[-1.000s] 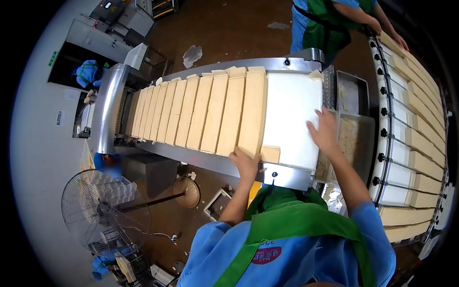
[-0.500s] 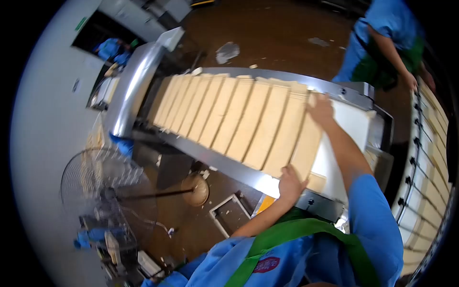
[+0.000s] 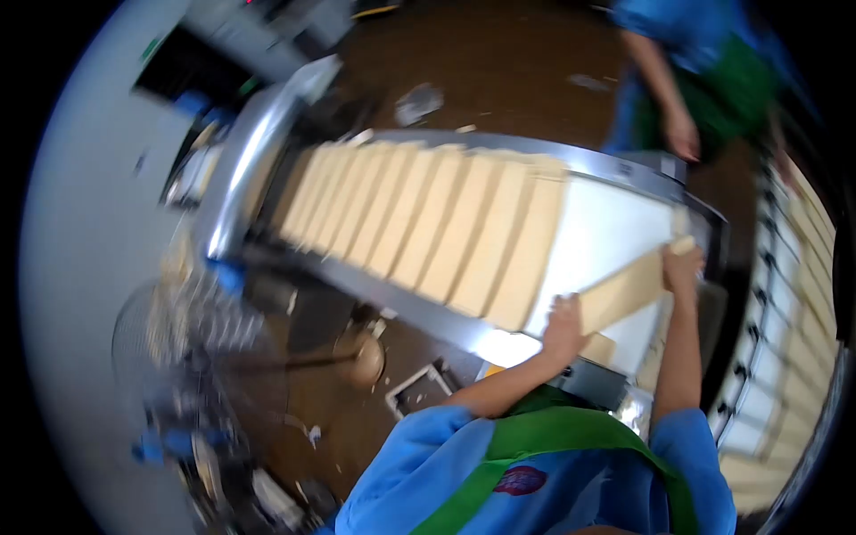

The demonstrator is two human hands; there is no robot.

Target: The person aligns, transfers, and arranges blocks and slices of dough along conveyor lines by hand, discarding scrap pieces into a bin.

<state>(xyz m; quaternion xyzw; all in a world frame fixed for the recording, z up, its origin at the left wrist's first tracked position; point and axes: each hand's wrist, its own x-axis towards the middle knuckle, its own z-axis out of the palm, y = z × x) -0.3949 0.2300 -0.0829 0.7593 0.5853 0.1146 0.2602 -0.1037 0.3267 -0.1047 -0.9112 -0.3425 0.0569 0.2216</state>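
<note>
Head view. One loose dough strip (image 3: 624, 292), which I place between the two hands, long axis slanting from the left hand up to the right, askew to the row; neither hand is nearer, each touching one end. Right hand (image 3: 682, 269): fingers closed on the strip's upper end. Left hand (image 3: 563, 328): against its lower end; through the blur I cannot tell whether it grips. Beyond the left hand, leftward: row of dough strips (image 3: 428, 223). Just below its fingertips, rightward: short dough piece (image 3: 600, 349). Beneath: white belt (image 3: 593, 227).
</note>
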